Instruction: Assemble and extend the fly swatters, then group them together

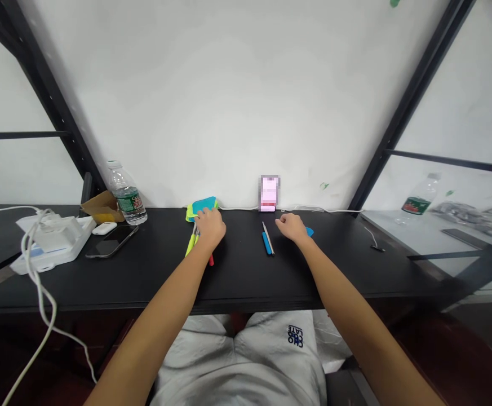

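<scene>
My left hand (212, 225) curls down at the near edge of a blue and yellow-green pouch-like item (203, 205). Its fingers are bent, and what lies under them is hidden. Slim tools with yellow-green handles (191, 245) stick out beside this hand; a red handle end (211, 261) shows by the wrist. Closed in a loose fist, my right hand (293, 226) rests low over the desk, with nothing visible in it. Behind its wrist, a flat blue piece (309, 232) peeks out. Between the hands lie a blue-handled tool (266, 243) and a thin silvery tool (269, 239).
A phone with a blurred screen (269, 193) leans against the wall. On the left are a water bottle (128, 194), a dark phone (112, 241), a white case (104, 228), an open cardboard box (103, 206) and a power strip (55, 239) with cables. A short cable (376, 247) lies right.
</scene>
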Demonstrator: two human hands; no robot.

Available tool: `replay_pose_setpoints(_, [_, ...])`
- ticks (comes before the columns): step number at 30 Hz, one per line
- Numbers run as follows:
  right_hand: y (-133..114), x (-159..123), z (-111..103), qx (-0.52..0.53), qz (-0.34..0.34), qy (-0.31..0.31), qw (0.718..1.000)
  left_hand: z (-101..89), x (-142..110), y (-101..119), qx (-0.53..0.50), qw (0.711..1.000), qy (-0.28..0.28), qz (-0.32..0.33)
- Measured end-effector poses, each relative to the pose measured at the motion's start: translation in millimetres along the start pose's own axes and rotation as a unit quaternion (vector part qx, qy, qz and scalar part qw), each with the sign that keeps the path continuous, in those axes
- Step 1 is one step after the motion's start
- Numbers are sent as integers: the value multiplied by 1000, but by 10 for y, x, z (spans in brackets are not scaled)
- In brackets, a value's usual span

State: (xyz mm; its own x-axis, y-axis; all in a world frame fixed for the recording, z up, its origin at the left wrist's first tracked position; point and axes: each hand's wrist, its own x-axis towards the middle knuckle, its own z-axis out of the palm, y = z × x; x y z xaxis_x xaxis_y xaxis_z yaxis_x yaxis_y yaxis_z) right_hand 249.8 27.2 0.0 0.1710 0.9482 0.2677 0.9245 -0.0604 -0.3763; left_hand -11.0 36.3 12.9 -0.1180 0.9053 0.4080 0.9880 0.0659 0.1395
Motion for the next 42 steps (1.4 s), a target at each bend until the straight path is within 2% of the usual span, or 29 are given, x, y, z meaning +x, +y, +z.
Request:
replay_pose_setpoints(4, [6,9,11,3,0,-4,1000,41,162,-204,-3,997,15,-71])
replay_pose_setpoints(7, [14,17,19,8,-4,-2,1000,74,234,-288,7,995,-8,-100])
replay_pose_setpoints(21, [1,2,12,18,-6,3,1000,56,312,-363,-16,992,-73,-98])
replay_pose_setpoints(34, [0,13,13,14,-1,-4,1000,-9,306,-399,-55,989,-84,-106])
replay_pose_setpoints(37, [11,12,-17,3,27,11,1000,-16,297,-389,-57,990,-81,-105])
replay_pose_setpoints(42, [147,38,-126,-17,127,29,991,-15,303,-382,-51,990,-82,-104])
